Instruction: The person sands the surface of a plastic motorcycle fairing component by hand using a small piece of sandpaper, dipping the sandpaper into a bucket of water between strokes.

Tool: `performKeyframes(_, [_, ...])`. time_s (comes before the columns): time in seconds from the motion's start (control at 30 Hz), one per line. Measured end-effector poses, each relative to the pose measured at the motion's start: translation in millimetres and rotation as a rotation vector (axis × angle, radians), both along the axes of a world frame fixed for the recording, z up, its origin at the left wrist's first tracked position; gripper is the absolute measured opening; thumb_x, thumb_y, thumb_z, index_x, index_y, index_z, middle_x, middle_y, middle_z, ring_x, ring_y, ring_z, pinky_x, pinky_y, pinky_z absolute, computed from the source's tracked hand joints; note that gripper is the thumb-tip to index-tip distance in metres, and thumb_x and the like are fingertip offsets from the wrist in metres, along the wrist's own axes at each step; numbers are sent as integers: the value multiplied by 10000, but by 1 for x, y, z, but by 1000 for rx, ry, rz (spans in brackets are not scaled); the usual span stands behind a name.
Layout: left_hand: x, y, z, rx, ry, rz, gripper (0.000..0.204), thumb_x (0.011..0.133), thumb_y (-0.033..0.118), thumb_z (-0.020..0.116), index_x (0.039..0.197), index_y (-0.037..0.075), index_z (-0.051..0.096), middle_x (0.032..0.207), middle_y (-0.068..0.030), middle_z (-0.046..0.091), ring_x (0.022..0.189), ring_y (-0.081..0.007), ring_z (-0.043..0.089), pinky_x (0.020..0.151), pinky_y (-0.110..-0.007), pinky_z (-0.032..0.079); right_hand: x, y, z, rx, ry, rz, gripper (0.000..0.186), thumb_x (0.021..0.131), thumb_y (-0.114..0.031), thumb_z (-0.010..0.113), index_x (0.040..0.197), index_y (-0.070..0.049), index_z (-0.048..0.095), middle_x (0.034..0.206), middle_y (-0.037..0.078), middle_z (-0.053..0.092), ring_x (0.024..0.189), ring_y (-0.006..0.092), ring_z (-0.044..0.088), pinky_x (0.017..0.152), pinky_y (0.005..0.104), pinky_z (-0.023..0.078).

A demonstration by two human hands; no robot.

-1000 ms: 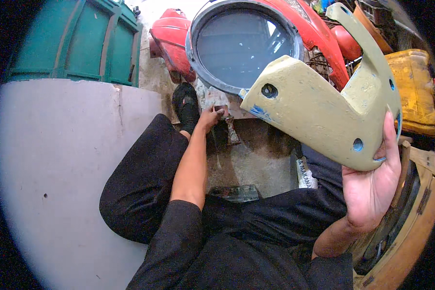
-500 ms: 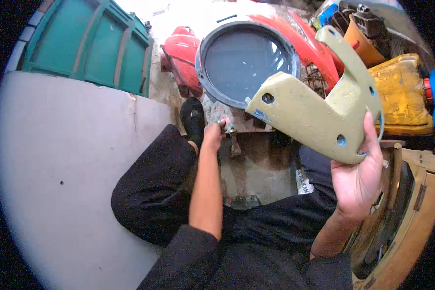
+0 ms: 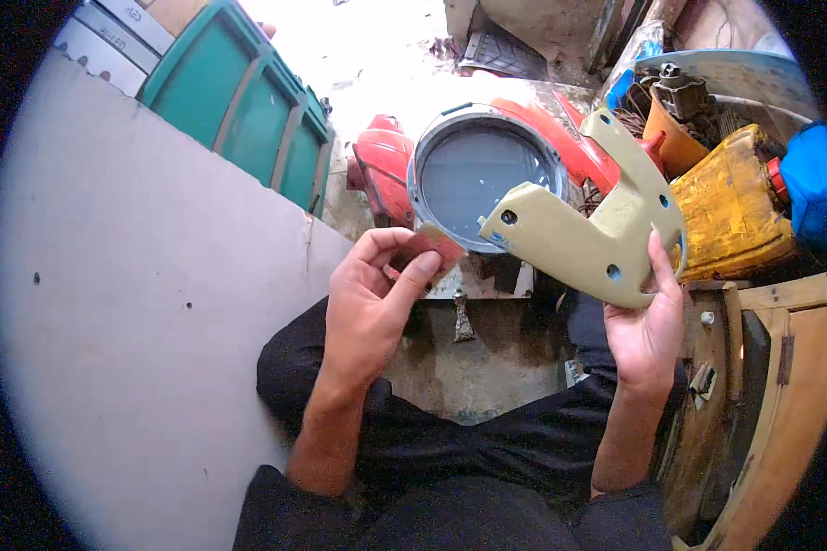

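My right hand [image 3: 648, 331] grips a beige, curved plastic cover [image 3: 583, 234] with several bolt holes, holding it up by its lower right edge. My left hand [image 3: 372, 303] is raised beside it and pinches a small reddish-brown piece, perhaps sandpaper [image 3: 432, 246], between thumb and fingers. The piece is just left of the cover and apart from it. Below both hands are my legs in dark trousers, over a dirty concrete floor [image 3: 473, 367].
A round grey-rimmed lid [image 3: 482, 174] lies ahead among red plastic shells [image 3: 386, 170]. A yellow jerrycan [image 3: 730, 211] and a blue object [image 3: 813, 188] are at the right, above a wooden frame [image 3: 781, 367]. A grey board [image 3: 138, 303] fills the left, with a green crate [image 3: 239, 110] behind it.
My left hand has come up from the floor near my shoe and now holds the small reddish piece next to the cover. The cover has dropped lower and nearer.
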State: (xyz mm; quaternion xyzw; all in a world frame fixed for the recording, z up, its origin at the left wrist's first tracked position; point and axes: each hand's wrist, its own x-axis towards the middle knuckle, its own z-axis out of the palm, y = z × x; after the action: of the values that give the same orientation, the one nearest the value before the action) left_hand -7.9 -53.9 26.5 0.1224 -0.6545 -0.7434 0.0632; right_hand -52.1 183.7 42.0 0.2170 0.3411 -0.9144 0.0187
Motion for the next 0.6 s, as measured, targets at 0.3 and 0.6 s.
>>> performKeyframes(0.3, [-10,13,0,55,12,-74,269,850,27,613,1083,-50,504,999,-88,603,868,-103,576,763,-224,475,5,-12,-2,-35,-34,-57,363,884,-194,584,1221,-87,499,1156,41,582,1034,165,572,842,334,497])
performKeyframes(0.6, [-7,13,-28,171,12,-28,241,865,50,595,1077,-20,505,983,-83,609,884,-111,588,710,-225,497,7,-18,-8,-18,-20,-2,366,911,-243,540,1236,-80,491,1181,53,576,1058,178,567,869,360,486])
